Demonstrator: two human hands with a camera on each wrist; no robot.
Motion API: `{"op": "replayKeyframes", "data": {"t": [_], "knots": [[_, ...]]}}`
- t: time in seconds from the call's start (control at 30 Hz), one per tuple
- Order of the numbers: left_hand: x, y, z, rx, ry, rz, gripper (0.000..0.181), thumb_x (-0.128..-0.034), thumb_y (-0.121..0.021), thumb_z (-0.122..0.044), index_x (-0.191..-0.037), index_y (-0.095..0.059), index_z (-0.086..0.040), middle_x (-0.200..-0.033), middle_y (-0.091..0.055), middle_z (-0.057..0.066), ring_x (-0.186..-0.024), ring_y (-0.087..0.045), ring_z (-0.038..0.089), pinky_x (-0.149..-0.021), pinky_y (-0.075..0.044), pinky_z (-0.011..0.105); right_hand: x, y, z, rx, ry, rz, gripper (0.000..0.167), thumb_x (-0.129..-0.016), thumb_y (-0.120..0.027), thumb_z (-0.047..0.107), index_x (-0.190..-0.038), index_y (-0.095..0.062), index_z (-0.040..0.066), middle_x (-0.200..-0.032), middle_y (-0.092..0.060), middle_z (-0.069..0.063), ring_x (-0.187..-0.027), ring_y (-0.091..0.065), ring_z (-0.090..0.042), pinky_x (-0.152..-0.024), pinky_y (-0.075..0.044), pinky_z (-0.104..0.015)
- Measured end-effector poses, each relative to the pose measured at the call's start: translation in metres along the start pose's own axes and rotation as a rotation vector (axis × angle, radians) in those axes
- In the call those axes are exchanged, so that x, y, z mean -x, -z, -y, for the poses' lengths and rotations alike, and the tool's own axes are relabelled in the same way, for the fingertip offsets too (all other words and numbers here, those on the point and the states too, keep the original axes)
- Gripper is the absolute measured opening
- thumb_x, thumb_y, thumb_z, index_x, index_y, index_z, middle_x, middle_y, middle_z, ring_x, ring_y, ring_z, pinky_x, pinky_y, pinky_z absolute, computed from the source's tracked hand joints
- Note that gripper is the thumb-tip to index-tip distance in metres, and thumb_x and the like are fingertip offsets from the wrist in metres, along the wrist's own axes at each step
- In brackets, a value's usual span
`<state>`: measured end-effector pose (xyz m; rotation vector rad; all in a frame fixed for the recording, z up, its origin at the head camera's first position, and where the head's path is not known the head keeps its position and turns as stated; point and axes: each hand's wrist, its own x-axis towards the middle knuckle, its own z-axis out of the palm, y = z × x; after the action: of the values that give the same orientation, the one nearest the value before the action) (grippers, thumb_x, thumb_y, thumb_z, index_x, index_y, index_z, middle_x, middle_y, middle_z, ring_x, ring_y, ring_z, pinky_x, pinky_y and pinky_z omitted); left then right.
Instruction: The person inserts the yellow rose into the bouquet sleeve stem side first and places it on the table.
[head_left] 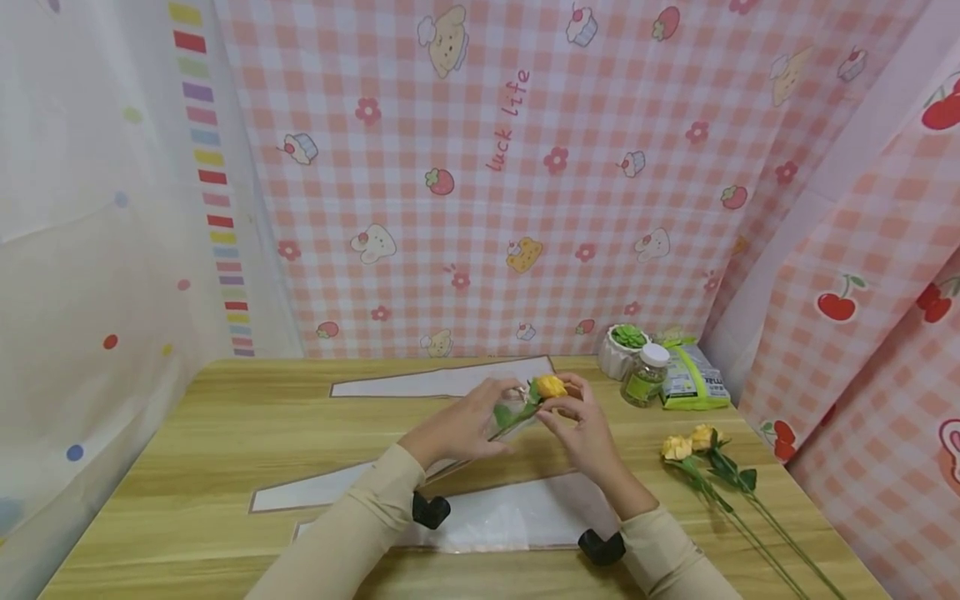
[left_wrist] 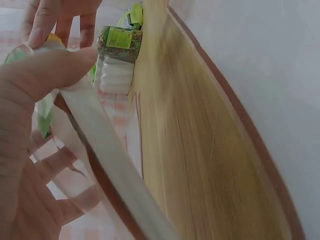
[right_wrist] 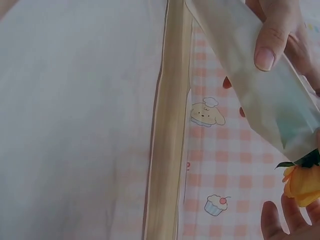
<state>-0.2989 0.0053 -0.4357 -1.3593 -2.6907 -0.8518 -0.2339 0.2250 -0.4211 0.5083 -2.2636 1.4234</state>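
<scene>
Plainly R cam, barely L: rose [right_wrist: 303,185]

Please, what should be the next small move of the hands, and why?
I would perhaps ease the yellow rose slightly deeper into the sleeve with the right hand: green shows through the sleeve, but the bloom sits outside its mouth, and the left hand holds the sleeve.

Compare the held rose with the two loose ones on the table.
The held rose is partly inside a translucent sleeve; the loose roses are uncovered. The held rose is raised between left hand and right hand; the loose roses lie on the table. Both have yellow blooms and green leaves.
</scene>
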Motion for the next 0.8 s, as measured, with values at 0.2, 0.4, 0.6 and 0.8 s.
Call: {"op": "replayKeyframes", "data": {"t": [0.2, 0.4, 0.6, 0.8], "knots": [[0.000, 0.004, 0.000, -0.014, 0.024, 0.015, 0.085, -0.0880, -0.079, -0.023, -0.154, -0.025, -0.020, -0.136, -0.047, 0.008, -0.119, -0.052, 0.020, -0.097, -0.051, 0.040, -0.001, -0.002, -0.029, -0.042, 0.047, -0.023, 0.008, -0.088, -0.072, -0.008, -0.095, -0.070, -0.004, -0.138, -0.050, -0.026, -0.124, -0.051, -0.037, -0.088, -0.055, -0.044], [0.000, 0.008, 0.001, -0.029, 0.019, 0.014, 0.084, -0.0870, -0.078, -0.017, -0.154, -0.027, -0.020, -0.138, -0.047, 0.008, -0.122, -0.050, 0.019, -0.102, -0.048, 0.038, -0.002, -0.003, -0.025, -0.203, -0.024, -0.071, 0.025, -0.093, -0.066, -0.009, -0.110, -0.047, -0.011, -0.134, -0.052, -0.028, -0.121, -0.054, -0.020, -0.088, -0.053, -0.021], [0.002, 0.008, 0.001, -0.055, -0.020, 0.004, 0.085, -0.0862, -0.079, -0.017, -0.152, -0.026, -0.020, -0.134, -0.045, 0.008, -0.117, -0.050, 0.018, -0.095, -0.050, 0.035, -0.007, 0.002, -0.018, -0.265, -0.198, -0.095, 0.037, -0.098, -0.063, -0.001, -0.132, -0.051, -0.009, -0.126, -0.054, -0.027, -0.110, -0.059, -0.006, -0.086, -0.053, -0.018], [0.004, 0.010, -0.003, -0.078, -0.064, -0.024, 0.085, -0.0871, -0.079, -0.019, -0.152, -0.025, -0.022, -0.134, -0.043, 0.007, -0.116, -0.051, 0.016, -0.090, -0.052, 0.030, -0.008, 0.009, -0.018, -0.253, -0.295, -0.038, 0.033, -0.100, -0.063, 0.006, -0.131, -0.062, -0.004, -0.132, -0.059, -0.017, -0.111, -0.061, -0.007, -0.087, -0.053, -0.019]]}}
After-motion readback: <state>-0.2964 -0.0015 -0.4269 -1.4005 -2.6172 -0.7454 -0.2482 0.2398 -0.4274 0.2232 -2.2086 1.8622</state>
